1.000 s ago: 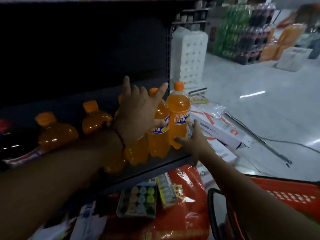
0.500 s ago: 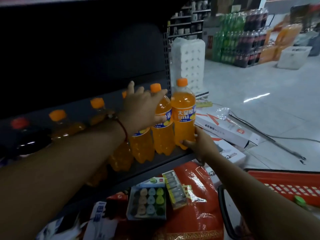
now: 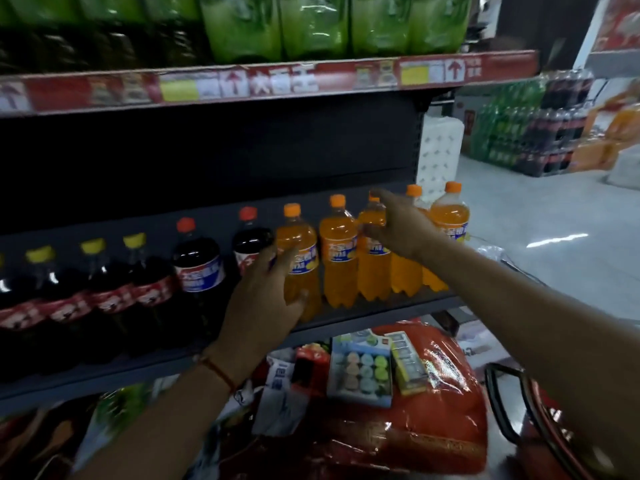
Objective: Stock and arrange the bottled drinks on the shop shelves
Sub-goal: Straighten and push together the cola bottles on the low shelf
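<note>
Orange bottles [image 3: 337,251] in a row on the shelf [image 3: 381,308], from centre out to 3 o'clock, upright and touching; dark cola bottles [image 3: 197,268] beside them toward 9 o'clock. Full plastic bottles, so probably fairly heavy, smooth and a bit slippery, stiff enough while capped; best held round the waist at the label, or steadied at the shoulder, since tall and likely to topple into neighbours. Left hand [image 3: 268,299] at 6 o'clock of the row, fingers spread and relaxed, resting against the lowest-left orange bottle, near its label; not closed round it, thumb toward its base. Right hand [image 3: 398,226] reaching in from 4 o'clock, arm extended, palm turned leftward, fingers loosely open over the shoulders of the bottles at 2 o'clock; real grip or mere touch: cannot tell, blurred. Green bottles [image 3: 311,26] on the tier above at 12 o'clock. Red basket [image 3: 540,420] and packaged goods [image 3: 360,374] below, at 5 o'clock.
</note>
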`<action>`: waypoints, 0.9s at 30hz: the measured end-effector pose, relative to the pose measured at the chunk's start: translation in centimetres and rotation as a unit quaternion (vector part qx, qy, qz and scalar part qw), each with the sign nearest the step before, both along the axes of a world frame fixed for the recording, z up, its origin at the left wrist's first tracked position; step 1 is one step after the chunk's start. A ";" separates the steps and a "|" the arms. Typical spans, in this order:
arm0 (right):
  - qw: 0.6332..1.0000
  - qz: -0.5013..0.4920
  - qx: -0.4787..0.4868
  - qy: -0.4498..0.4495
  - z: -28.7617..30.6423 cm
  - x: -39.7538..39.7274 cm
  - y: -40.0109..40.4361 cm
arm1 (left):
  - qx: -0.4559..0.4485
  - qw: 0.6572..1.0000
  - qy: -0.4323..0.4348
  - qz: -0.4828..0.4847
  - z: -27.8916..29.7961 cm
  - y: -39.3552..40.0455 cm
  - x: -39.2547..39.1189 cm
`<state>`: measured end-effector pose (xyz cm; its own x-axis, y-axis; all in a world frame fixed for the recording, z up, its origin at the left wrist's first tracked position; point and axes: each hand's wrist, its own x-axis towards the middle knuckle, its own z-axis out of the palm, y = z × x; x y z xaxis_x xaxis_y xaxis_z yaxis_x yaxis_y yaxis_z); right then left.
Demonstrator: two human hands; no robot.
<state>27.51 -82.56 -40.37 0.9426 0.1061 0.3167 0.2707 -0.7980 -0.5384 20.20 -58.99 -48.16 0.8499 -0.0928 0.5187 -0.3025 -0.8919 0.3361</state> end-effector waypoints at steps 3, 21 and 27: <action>0.999 0.014 -0.032 0.004 2.0 0.9 3.5 | -0.025 0.999 0.018 0.029 -2.6 2.4 0.0; 0.983 0.129 -0.119 -0.052 -0.3 8.4 10.2 | -0.303 0.934 0.183 -0.052 -13.0 0.1 5.2; 0.985 0.101 -0.132 -0.036 -0.3 7.5 10.1 | -0.250 0.946 0.199 -0.058 -12.6 -0.3 4.7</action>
